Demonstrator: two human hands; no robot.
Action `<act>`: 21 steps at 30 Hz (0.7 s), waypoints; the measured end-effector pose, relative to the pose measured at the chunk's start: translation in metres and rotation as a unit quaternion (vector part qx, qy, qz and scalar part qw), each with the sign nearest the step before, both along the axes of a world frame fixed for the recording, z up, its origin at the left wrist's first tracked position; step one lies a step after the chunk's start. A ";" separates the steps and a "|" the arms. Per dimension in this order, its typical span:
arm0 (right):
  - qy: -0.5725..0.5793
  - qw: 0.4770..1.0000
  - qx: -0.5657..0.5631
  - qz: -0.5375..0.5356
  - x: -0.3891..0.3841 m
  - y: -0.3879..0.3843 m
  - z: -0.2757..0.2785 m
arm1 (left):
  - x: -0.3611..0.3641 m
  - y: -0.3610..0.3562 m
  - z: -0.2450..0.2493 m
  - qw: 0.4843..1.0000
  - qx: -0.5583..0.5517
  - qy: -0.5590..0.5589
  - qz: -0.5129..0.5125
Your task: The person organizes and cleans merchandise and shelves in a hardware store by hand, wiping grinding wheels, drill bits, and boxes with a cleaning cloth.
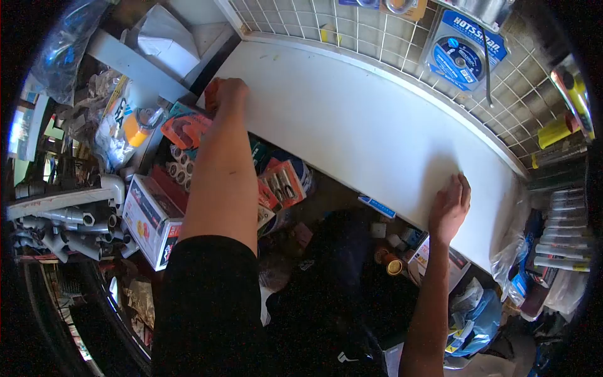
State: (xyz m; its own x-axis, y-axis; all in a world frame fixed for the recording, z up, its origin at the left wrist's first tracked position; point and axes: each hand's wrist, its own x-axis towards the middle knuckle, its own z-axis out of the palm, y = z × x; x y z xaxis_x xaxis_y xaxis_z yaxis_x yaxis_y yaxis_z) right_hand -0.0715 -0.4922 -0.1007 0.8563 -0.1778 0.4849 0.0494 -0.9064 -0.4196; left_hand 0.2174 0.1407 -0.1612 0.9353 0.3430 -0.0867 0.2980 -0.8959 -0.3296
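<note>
A long white shelf board [352,119] runs across the view below a wire grid. At its left end my left hand [231,94] is closed on an orange-red cloth, which shows beside the fingers [212,94]. Most of those fingers are hidden behind the hand. On the right part of the board my right hand [450,208] rests with its fingers stretched out and nothing in it.
A packaged disc [458,60] hangs on the wire grid [370,31]. Grey pipe fittings [75,220] and a white box [147,220] lie at the left. Packaged tools [282,184] sit below the board. Plastic bags [480,317] are at the lower right.
</note>
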 end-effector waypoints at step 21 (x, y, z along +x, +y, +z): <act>0.015 0.999 -0.022 -0.019 -0.001 0.004 0.002 | -0.019 0.068 0.217 0.839 -0.445 -0.221 -0.222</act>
